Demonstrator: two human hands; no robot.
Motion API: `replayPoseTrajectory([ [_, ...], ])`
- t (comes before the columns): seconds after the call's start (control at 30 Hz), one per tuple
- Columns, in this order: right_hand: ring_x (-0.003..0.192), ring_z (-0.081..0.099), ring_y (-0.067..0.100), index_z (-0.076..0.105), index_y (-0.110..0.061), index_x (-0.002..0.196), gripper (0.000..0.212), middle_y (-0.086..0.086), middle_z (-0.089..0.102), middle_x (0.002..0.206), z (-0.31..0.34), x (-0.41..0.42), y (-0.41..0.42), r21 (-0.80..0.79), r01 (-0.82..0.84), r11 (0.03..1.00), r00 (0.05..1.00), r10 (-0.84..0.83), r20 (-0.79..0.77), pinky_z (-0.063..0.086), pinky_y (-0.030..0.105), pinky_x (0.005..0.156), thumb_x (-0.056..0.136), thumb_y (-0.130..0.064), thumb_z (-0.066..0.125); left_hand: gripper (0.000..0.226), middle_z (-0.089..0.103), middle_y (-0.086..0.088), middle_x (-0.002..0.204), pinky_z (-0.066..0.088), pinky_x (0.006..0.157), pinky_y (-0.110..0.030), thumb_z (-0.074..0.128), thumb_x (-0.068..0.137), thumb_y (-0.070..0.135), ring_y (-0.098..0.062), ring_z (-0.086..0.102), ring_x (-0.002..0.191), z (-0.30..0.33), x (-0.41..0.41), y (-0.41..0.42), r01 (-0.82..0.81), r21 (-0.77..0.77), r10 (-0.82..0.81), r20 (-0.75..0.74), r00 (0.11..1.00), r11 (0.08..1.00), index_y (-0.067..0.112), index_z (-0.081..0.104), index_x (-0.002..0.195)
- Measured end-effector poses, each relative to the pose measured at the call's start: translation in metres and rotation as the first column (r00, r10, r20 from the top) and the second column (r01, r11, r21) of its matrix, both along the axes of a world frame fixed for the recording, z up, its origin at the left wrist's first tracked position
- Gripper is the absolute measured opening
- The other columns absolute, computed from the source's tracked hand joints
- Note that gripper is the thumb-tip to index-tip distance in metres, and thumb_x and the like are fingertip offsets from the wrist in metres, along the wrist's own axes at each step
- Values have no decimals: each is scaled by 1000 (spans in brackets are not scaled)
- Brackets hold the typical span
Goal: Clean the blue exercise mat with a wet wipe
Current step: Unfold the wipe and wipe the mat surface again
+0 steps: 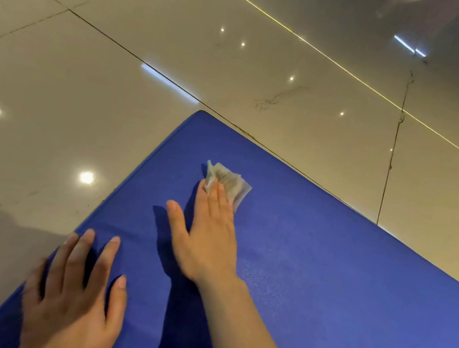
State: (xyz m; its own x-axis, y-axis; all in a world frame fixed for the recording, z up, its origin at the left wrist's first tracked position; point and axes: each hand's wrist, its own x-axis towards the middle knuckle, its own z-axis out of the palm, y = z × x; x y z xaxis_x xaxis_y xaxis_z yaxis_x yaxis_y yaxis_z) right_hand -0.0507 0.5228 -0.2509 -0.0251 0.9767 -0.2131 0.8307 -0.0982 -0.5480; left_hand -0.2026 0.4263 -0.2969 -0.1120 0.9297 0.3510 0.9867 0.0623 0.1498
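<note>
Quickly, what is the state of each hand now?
Left hand: open, flat on the blue mat, holding nothing.
Right hand: open, straight fingers pressing the wet wipe onto the mat.

A glossy beige tiled floor (88, 80) carries a blue mat (353, 294) — lying flat on it, its far corner just reaching a dark tile joint (138, 56).
</note>
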Motion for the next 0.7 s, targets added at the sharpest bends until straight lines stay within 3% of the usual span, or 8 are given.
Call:
replayPoseTrajectory([
  [0.13, 148, -5, 3, 7, -22, 157, 73, -11, 1, 164, 0, 62, -13, -7, 206, 979, 977, -205, 60, 5, 31, 122, 98, -60, 25, 53, 49, -22, 139, 31, 103, -59, 37, 90, 34, -41, 48, 128, 3, 3, -2, 11, -47, -8, 59, 998, 999, 7, 61, 129],
  [0.23, 149, -1, 4, 10, -23, 157, 72, -10, 4, 164, 4, 119, -28, -68, 466, 882, 884, -461, 76, 14, 38, 121, 97, -59, 26, 57, 47, -21, 141, 27, 105, -60, 35, 88, 36, -41, 44, 131, 4, 1, -1, 35, -95, -27, 86, 996, 995, 7, 58, 132],
  [0.33, 150, 0, 10, 13, -16, 157, 76, -3, 5, 165, 4, 116, -29, -88, 560, 824, 828, -552, 94, 14, 41, 121, 97, -61, 28, 57, 45, -23, 141, 28, 104, -63, 35, 89, 36, -42, 43, 131, 4, -2, -1, 54, -103, -42, 114, 993, 993, 6, 57, 132],
  [0.4, 150, -4, 10, 12, -14, 157, 80, -1, 1, 165, 1, 86, -24, -77, 513, 855, 857, -506, 92, 7, 36, 122, 96, -62, 31, 56, 44, -24, 141, 29, 103, -64, 35, 90, 35, -43, 43, 131, 4, -3, -1, 61, -106, -50, 110, 993, 993, 4, 58, 132],
  [0.5, 149, -10, 9, 10, -13, 157, 82, -2, -3, 164, -5, 29, -25, 9, 271, 962, 959, -271, 86, -2, 31, 122, 96, -64, 31, 55, 44, -24, 141, 31, 100, -65, 36, 91, 33, -44, 42, 130, 1, -5, -2, 64, -100, -54, 96, 994, 993, 4, 57, 132],
  [0.63, 149, -13, 7, 4, -18, 157, 92, -6, -5, 164, -3, 0, -50, 1, -44, 999, 984, 43, 173, -12, 23, 118, 85, -76, 7, 57, 41, -23, 143, 27, 103, -66, 35, 90, 35, -43, 38, 133, 4, -5, -2, 56, -135, -42, 106, 993, 989, 5, 55, 134],
  [0.7, 150, -7, 8, 5, -19, 157, 100, -6, 0, 164, -7, 34, -64, 37, 6, 999, 951, -17, 307, -10, 23, 118, 79, -80, -6, 58, 40, -23, 143, 26, 105, -66, 34, 89, 35, -41, 36, 135, 5, -3, -3, 44, -160, -24, 125, 992, 986, 5, 55, 134],
])
